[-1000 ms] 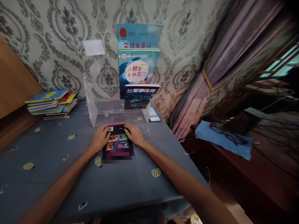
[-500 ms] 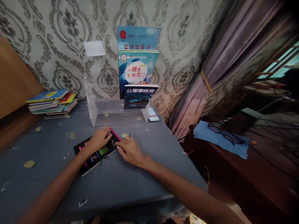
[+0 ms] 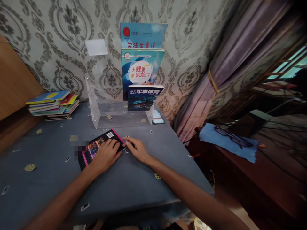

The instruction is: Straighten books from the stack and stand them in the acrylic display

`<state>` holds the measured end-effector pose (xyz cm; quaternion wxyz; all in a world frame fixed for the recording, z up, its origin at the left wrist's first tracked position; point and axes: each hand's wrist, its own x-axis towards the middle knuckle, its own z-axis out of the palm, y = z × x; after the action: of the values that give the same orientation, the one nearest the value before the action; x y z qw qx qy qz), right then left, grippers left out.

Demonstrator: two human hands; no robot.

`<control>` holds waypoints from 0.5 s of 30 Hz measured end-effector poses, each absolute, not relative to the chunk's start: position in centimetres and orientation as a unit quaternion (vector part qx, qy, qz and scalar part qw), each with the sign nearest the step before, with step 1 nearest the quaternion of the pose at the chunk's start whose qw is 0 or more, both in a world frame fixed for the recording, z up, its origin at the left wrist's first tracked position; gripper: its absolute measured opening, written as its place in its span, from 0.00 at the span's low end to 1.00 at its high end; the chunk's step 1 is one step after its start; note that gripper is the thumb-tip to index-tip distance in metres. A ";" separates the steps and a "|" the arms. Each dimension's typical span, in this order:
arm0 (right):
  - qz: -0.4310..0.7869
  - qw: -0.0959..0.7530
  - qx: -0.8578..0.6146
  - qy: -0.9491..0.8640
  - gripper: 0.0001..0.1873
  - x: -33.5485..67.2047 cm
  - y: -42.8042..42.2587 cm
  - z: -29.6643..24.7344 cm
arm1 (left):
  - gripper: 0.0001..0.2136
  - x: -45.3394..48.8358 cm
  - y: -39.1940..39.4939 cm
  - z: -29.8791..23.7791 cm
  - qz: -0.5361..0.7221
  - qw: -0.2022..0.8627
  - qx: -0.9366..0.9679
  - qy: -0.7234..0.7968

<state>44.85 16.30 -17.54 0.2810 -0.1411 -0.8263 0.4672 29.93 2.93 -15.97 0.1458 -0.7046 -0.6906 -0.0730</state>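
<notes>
A black book with a pink edge (image 3: 100, 145) lies flat and askew on the grey-blue tablecloth (image 3: 134, 188), back cover up. My left hand (image 3: 107, 155) rests on its near right part, fingers spread and laid flat. My right hand (image 3: 137, 149) lies on the cloth just right of the book, fingertips touching its right corner. Behind stands a clear acrylic book stand (image 3: 120, 111) holding three upright books: a dark blue one (image 3: 144, 97) in front, a teal one (image 3: 141, 67) behind it, a light blue one (image 3: 143, 34) at the back.
A stack of colourful books (image 3: 53, 105) lies at the table's back left beside a wooden panel (image 3: 14, 83). Patterned wallpaper rises behind. To the right hang purple curtains (image 3: 216, 73); a dark wooden surface bears a blue cloth (image 3: 227, 142) with glasses.
The black book was turned from straight in front of the stand to a slant and slid left. My left hand moved from its far edge to its near right side; my right hand slipped off onto the cloth.
</notes>
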 end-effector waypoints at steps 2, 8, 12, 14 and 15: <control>0.482 0.284 -0.147 -0.816 0.19 44.9 16.4 -17.5 | 0.10 30.1 3.1 -15.9 -0.051 0.158 -0.704 -0.690; 0.549 0.304 -0.156 -0.763 0.19 44.7 17.0 -17.9 | 0.11 30.7 3.3 -15.2 0.004 0.156 -0.698 -0.699; 0.565 0.334 -0.167 -0.736 0.18 44.7 17.4 -18.0 | 0.13 30.9 3.3 -14.8 0.014 0.132 -0.697 -0.705; 0.563 0.341 -0.170 -0.733 0.18 44.8 17.5 -17.9 | 0.14 31.0 3.4 -14.6 0.011 0.123 -0.694 -0.709; 0.560 0.342 -0.172 -0.735 0.18 44.9 17.5 -17.9 | 0.14 31.1 3.4 -14.5 0.009 0.120 -0.693 -0.711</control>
<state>44.88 17.55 -17.89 0.3418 -0.1716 -0.7350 0.5599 31.05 3.41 -14.52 0.1196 -0.6933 -0.7106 0.0092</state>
